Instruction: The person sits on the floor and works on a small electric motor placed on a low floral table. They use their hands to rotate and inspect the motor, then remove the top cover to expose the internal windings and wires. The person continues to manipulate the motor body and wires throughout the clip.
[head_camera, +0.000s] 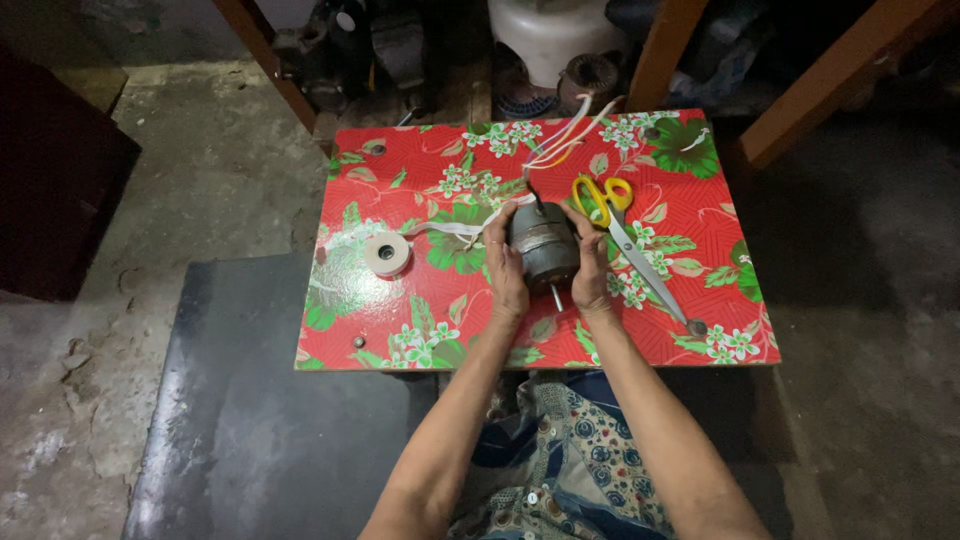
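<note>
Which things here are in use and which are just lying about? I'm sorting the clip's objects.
In use: small grey motor, held between left hand and right hand; its wires; white tape strip running from the tape roll.

Lying about: yellow-handled scissors; white container behind the table.

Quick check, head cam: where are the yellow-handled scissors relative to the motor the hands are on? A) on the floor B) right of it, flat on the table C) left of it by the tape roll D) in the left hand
B: the scissors lie flat on the red floral table, just right of the grey motor, beside the right hand; the left hand grips only the motor's other side.
</note>
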